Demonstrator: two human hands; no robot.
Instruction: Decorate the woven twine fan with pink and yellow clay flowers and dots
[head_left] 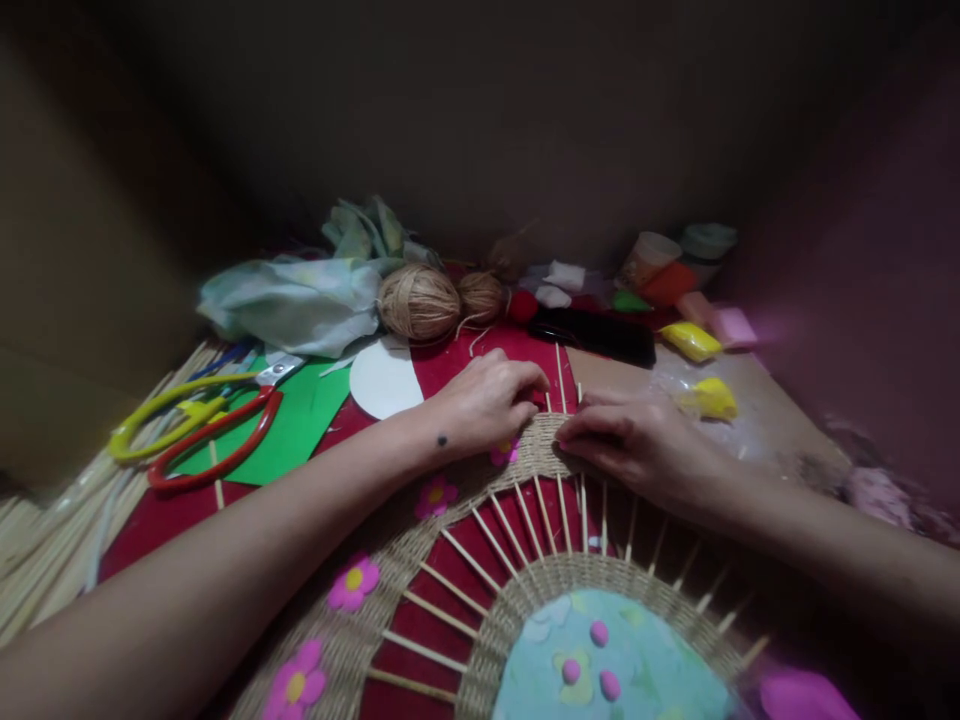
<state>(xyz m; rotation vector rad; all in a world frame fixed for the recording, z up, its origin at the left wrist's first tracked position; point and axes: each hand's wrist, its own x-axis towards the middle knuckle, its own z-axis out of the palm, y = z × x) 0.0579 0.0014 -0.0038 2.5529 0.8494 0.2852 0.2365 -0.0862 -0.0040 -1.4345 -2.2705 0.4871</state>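
A round woven piece (525, 590) of twine and thin wooden sticks lies in front of me, with pink flowers on its outer band and a pale blue centre. My left hand (487, 400) rests on the far rim of the outer band, fingers curled and pressed together at the sticks. My right hand (630, 440) lies beside it on the same rim, fingers pinched toward the left hand. What either hand pinches is too small to make out.
Scissors (202, 430) with red and yellow handles lie on green paper (300, 420) at the left. Two twine balls (420, 300), a white disc (382, 380), a crumpled bag (292, 300), clay packets (690, 340) and cups (652, 260) sit behind. Loose sticks (45, 540) lie far left.
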